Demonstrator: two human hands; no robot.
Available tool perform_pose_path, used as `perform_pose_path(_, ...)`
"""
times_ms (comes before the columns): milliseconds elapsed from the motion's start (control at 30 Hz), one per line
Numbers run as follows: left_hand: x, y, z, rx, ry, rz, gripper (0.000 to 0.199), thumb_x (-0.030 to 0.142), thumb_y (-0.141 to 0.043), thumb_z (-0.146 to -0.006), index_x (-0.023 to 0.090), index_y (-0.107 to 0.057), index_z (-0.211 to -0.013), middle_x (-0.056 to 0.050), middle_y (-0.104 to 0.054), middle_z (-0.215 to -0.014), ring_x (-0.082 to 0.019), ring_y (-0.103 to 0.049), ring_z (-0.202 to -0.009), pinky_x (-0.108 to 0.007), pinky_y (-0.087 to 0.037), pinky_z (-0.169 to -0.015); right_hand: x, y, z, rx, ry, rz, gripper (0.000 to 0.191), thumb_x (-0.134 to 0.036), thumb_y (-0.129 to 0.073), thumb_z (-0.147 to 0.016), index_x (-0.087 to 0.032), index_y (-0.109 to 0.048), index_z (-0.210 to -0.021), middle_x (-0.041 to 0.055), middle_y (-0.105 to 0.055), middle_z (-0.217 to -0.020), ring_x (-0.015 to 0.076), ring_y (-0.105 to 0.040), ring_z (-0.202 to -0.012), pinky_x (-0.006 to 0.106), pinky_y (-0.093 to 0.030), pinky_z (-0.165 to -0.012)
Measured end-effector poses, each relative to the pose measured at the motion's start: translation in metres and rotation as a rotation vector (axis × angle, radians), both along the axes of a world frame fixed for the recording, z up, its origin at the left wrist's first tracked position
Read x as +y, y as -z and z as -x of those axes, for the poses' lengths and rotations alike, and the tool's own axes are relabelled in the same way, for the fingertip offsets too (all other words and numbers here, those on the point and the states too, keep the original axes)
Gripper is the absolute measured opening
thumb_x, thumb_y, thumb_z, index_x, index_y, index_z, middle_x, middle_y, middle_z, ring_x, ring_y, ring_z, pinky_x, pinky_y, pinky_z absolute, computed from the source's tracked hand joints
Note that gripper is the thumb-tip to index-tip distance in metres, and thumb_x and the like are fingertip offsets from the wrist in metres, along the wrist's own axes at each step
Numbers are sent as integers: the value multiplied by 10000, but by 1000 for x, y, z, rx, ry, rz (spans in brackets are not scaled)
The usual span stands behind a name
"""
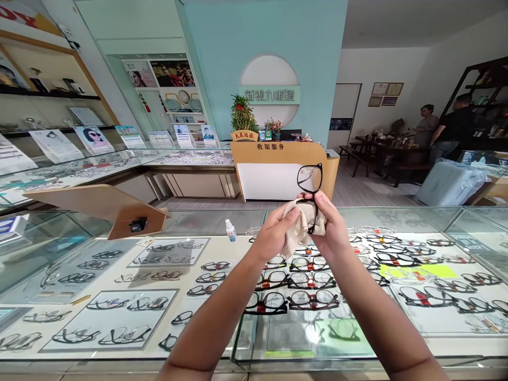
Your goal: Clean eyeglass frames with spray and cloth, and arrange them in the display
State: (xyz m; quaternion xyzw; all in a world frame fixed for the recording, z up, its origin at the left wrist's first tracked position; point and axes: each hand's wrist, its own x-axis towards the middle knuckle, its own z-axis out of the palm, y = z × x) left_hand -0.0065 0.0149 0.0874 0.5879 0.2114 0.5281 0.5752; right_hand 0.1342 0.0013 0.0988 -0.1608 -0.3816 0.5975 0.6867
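Note:
Black-framed glasses (310,179) are held upright above the glass counter, one lens at the top and the other covered by a beige cloth (297,228). My left hand (274,231) pinches the cloth around the lower lens, thumb on top. On the right side, my right hand (330,225) grips the glasses near the bridge and the cloth's edge, its thumb beside the frame. A small white spray bottle (230,232) stands on the counter, left of my hands.
Rows of eyeglasses (313,299) lie in the glass display case (254,365) below. A wooden stand (135,225) is at the left. Beyond are a cashier desk (283,153), a wrapped box (450,182) and two people at the back right.

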Motion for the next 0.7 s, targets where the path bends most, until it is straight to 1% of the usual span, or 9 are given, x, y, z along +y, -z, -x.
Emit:
perform_pose_path(67,2,-2,3,10,-27,16,601,713,-861,-879,166,-849,-1129,-70,-783,-938,-198,-720,-854,-299,-593,-799,1,-1,-5,-16,25,-10,295,-447,-906,-847,-254,-684,-838,32,-787,-1033,227,-731,-1043,337,-599,-917)
perform_pose_path(167,8,-4,8,-28,-111,77,663,765,-905,-790,158,-840,-1051,-64,-792,-901,-201,-745,-846,-281,-602,-764,3,-3,-16,-118,74,-44,309,-473,-909,-847,-256,-692,-813,45,-774,-1030,235,-703,-1057,326,-566,-887)
perform_pose_path(267,14,-7,15,-113,-242,145,705,776,-959,-694,162,-822,-1012,-58,-809,-892,-202,-770,-834,-273,-610,-754,5,-3,-29,-313,87,-129,316,-493,-904,-867,-253,-712,-794,65,-759,-1163,242,-664,-1114,342,-529,-980)
perform_pose_path(333,16,-12,20,-155,-288,170,715,768,-975,-670,164,-813,-1017,-61,-818,-897,-212,-784,-843,-276,-612,-746,8,-2,-35,-445,57,-194,308,-503,-879,-901,-251,-735,-798,67,-729,-1255,252,-637,-1178,366,-485,-1071)
perform_pose_path(400,16,-16,24,-173,-283,172,685,739,-979,-687,165,-805,-1020,-67,-820,-898,-222,-794,-855,-282,-614,-738,10,0,-38,-553,9,-229,280,-496,-857,-930,-256,-760,-822,55,-702,-1236,255,-617,-1199,377,-448,-1095)
perform_pose_path(500,15,-19,26,-198,-273,154,642,708,-976,-714,172,-794,-1015,-66,-807,-875,-220,-786,-836,-279,-603,-712,13,4,-37,-645,-51,-242,241,-478,-842,-953,-263,-780,-861,21,-668,-1065,228,-607,-1083,357,-426,-1025)
perform_pose_path(567,14,-19,26,-185,-264,159,664,725,-980,-695,172,-787,-1008,-60,-786,-848,-213,-767,-804,-276,-589,-685,14,6,-35,-658,-84,-227,253,-483,-838,-958,-259,-771,-860,7,-674,-977,216,-601,-1015,347,-419,-984)
perform_pose_path(633,13,-19,28,-139,-227,170,682,745,-987,-668,170,-767,-962,-44,-750,-809,-190,-726,-747,-269,-572,-658,14,7,-34,-650,-107,-201,269,-494,-841,-955,-253,-767,-863,8,-716,-958,215,-609,-992,346,-421,-971)
perform_pose_path(700,11,-20,32,-76,-172,147,657,730,-991,-682,167,-732,-902,-21,-701,-774,-152,-667,-697,-252,-551,-642,13,6,-33,-633,-115,-178,273,-501,-849,-942,-247,-779,-871,13,-750,-953,216,-623,-974,349,-431,-968)
